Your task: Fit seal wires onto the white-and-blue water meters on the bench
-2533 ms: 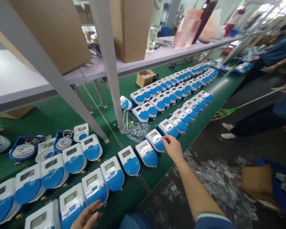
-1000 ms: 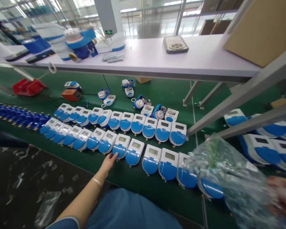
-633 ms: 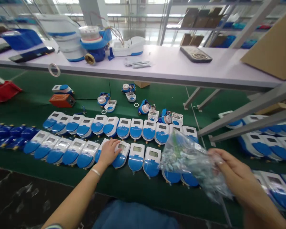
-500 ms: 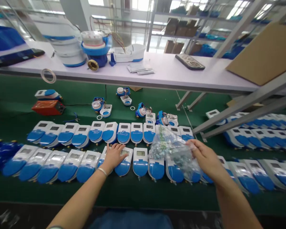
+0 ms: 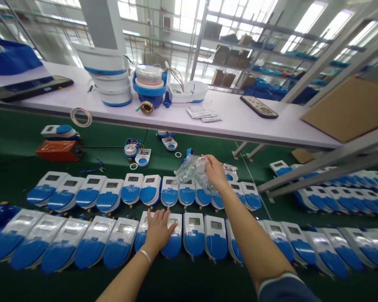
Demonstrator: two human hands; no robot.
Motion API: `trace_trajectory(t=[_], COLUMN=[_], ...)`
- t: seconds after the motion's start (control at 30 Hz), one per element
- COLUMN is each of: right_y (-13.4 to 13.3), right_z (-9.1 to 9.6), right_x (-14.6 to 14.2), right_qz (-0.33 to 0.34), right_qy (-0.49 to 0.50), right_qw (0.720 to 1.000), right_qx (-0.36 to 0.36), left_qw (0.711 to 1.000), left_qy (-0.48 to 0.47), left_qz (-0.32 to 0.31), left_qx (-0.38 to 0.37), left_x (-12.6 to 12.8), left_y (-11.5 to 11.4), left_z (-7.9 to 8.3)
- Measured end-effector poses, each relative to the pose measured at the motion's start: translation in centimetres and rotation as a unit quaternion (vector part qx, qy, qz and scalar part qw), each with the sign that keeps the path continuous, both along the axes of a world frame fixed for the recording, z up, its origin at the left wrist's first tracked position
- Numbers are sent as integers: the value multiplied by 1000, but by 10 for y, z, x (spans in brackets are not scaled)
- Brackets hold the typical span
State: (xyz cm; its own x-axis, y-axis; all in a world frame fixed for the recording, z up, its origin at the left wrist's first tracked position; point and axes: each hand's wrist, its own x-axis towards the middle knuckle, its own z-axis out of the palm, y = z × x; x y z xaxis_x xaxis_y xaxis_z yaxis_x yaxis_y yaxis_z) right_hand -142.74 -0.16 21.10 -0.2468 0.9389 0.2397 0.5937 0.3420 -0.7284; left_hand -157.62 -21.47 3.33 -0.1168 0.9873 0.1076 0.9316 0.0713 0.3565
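My left hand (image 5: pixel 159 230) lies over the front row with its fingers spread, resting on a white-and-blue water meter (image 5: pixel 173 241) and partly covering the one beside it. My right hand (image 5: pixel 214 172) is closed on a crumpled clear plastic bag (image 5: pixel 192 171). Small pale pieces seem to be inside the bag, too blurred to name. The bag hangs above the back row, hiding the upper parts of several meters there. A front-row meter (image 5: pixel 194 235) with a grey display stands just right of my left hand.
Opened meters (image 5: pixel 131 149) lie behind the rows, near an orange box (image 5: pixel 59 151). Above them runs a white shelf (image 5: pixel 164 121) carrying stacked white-and-blue casings (image 5: pixel 108 75), a dark phone-like object (image 5: pixel 258 107) and flat packets (image 5: pixel 203 113). Slanted metal struts (image 5: pixel 321 161) and cardboard (image 5: pixel 349 109) stand at right.
My right hand has carried the plastic bag up and leftward, from the front row to over the back row. My left hand stays on the front-row meters. The view has tilted up.
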Motion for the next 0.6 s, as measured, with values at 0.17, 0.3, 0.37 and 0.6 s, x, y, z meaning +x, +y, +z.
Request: trace_trajectory(t=[0.17,0.3,0.37,0.6], right_y=[65,94,99,113], right_z=[-34,-83,-110,-173], right_x=[-69,-104,-109,-112], right_qz=[61,101,123,226], right_qy=[-36,-131,-193,-292], right_qw=[997,985,973,913], right_qx=[29,46,19,-175], left_qw=[1000,1000,1000,996], left_qy=[2,8,12,-22], left_qz=[-7,-12,-3,29], left_qx=[-2,-2,12,85], left_x=[-2,-4,-5,-15], left_y=[3,0,-8,-76], left_z=[-2,-9,-11,-5])
